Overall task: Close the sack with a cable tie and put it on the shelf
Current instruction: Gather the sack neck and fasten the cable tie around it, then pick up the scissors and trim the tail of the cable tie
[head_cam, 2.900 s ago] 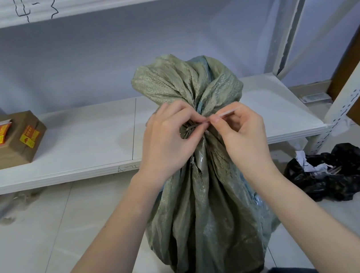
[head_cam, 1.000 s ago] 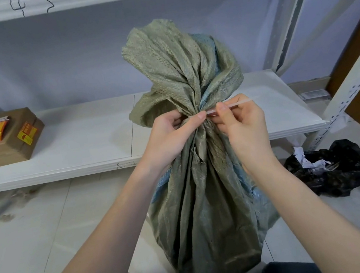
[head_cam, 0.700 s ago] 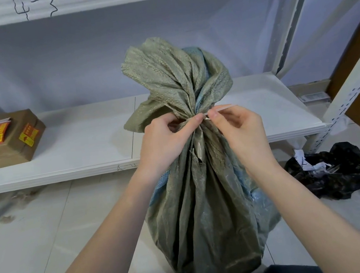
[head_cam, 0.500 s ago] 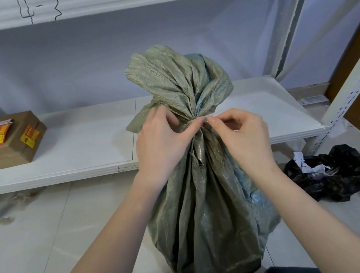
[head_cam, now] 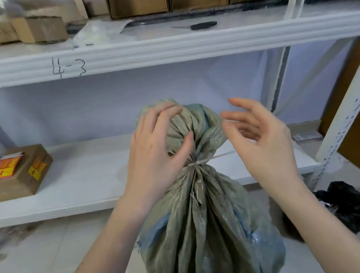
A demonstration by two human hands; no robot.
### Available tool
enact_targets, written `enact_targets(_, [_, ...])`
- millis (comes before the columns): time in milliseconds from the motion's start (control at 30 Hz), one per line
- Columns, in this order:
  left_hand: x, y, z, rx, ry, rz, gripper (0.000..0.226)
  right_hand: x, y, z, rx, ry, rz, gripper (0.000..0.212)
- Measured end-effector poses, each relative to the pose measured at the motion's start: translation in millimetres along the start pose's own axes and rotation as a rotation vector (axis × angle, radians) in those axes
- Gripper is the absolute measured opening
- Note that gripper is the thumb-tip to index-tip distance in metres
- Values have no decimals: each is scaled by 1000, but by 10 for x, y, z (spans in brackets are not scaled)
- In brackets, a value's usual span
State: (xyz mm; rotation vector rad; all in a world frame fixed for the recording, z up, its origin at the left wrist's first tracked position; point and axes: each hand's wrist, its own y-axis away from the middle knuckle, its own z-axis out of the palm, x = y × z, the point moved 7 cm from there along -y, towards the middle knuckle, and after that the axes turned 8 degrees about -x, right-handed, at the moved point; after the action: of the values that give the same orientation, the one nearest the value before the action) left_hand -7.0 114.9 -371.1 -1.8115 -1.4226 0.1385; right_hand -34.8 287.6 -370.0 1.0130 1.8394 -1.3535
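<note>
1. Neither hand grips — your left hand (head_cam: pixel 153 154) curls loosely against the sack (head_cam: pixel 201 222), your right hand (head_cam: pixel 261 138) spread, apparently clear.
2. Cable tie (head_cam: pixel 203 161) cinches the neck — sack stands on the floor, nearer than the shelf (head_cam: pixel 83 185).

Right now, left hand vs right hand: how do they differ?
The left hand curls over the sack above the cable tie, its thumb on the fabric; the right hand hangs open beside the sack, touching nothing. The left covers part of the bunched top; the right stands clear. Neither pinches the tie's loose tail.
</note>
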Motion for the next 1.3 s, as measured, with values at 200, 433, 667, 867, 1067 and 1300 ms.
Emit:
enact_targets(200, [-184, -578, -139, -76, -127, 46, 56, -400, -662, 20, -171, 311, -207, 45])
enact_targets(433, [-308, -1666, 87, -208, -264, 100, 61, -293, -1865, -11, -265, 623, -276, 60])
enact_targets(667, [-246, -2500, 499, -457, -383, 96, 72, -83, -2468, -21, -412, 840, -200, 77])
enact_targets(867, [-137, -2382, 305, -308, -255, 93, 38, -27, -2361, -2, -468, 883, -221, 76])
enact_targets(1067, [322, -1849, -192, -6, -124, 340, 17, -425, -1891, 12, -309, 922, -434, 41])
enact_targets(1300, [609, -1113, -730, 187, 222, 170, 23, -820, -1131, -175, -76, 217, -312, 19])
